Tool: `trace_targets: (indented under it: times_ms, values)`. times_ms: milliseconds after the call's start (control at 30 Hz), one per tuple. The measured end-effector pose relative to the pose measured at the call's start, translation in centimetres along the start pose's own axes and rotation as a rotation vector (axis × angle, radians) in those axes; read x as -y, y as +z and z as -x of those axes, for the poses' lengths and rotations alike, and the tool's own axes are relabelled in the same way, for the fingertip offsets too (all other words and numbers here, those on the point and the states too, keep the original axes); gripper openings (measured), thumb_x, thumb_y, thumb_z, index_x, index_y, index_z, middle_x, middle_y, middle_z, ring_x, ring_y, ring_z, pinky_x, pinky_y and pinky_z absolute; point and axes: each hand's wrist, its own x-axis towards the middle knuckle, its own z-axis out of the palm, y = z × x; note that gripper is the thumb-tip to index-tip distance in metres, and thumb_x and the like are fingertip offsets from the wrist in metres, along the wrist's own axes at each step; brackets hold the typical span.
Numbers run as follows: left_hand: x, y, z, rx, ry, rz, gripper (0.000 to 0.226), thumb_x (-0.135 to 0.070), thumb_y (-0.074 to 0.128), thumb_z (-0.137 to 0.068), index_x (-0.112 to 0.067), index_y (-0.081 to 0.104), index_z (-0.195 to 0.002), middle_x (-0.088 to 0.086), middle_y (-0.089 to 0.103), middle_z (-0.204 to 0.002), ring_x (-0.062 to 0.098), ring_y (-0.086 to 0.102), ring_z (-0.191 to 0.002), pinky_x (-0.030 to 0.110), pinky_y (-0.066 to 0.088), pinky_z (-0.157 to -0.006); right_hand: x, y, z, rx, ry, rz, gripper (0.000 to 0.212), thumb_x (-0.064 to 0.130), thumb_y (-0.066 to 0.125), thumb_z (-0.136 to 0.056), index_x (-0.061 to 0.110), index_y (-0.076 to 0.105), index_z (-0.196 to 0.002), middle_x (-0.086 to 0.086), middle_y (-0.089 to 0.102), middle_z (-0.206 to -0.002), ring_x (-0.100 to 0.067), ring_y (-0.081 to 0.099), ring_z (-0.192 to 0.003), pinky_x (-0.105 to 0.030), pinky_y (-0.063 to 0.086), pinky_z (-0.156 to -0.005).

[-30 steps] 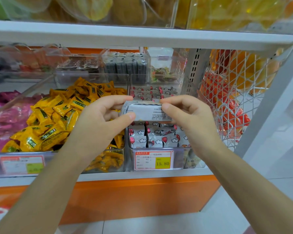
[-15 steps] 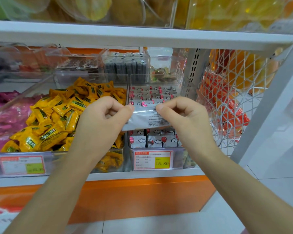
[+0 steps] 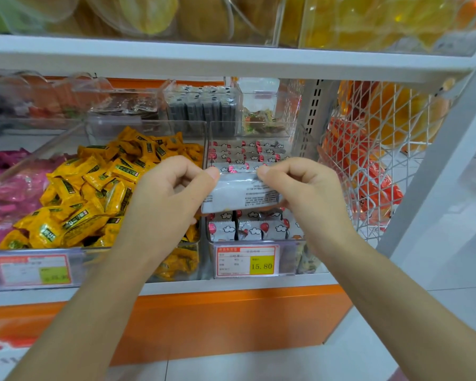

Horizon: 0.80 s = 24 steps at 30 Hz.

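A small silver-grey snack packet with printed text on its back is held up in front of a store shelf. My left hand pinches its upper left corner between thumb and curled fingers. My right hand pinches its upper right corner the same way. The packet hangs above a clear bin full of like packets printed with red balloons and white clouds.
A clear bin of yellow wrapped sweets sits to the left, pink packets further left. A price tag reads 15.80. A white wire basket with orange packs hangs on the right. A white shelf board runs overhead.
Both hands shifted from gripping the packet's sides to pinching its top edge. The packet tipped so its printed back now faces me and hangs lower.
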Motion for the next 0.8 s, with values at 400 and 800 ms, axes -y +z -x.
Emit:
trace_targets:
  times_ms: [400, 800]
  values:
    - [0.7, 0.0, -0.5, -0.033, 0.095, -0.064, 0.003, -0.035, 0.056, -0.086, -0.037, 0.057, -0.089, -0.019, 0.058, -0.069, -0.008, 0.054, -0.06, 0.006, 0.038, -0.046, -0.3, -1.1, -1.1, 0.208, 0.064, -0.215, 0.023, 0.005, 0.067, -0.081, 0.019, 0.07, -0.1, 0.0, 0.073, -0.091, -0.02, 0.069, -0.083, -0.029, 0.057, -0.076]
    - [3.2, 0.5, -2.0, 0.215, 0.119, -0.637, 0.066, -0.053, 0.029, -0.09, -0.023, 0.02, -0.148, -0.005, 0.019, -0.154, 0.014, 0.011, -0.139, 0.036, 0.012, -0.113, 0.0, -0.7, -5.0, -0.138, -0.074, 0.188, 0.012, 0.015, 0.065, -0.085, 0.013, 0.065, -0.097, -0.005, 0.068, -0.092, -0.023, 0.066, -0.085, -0.04, 0.056, -0.078]
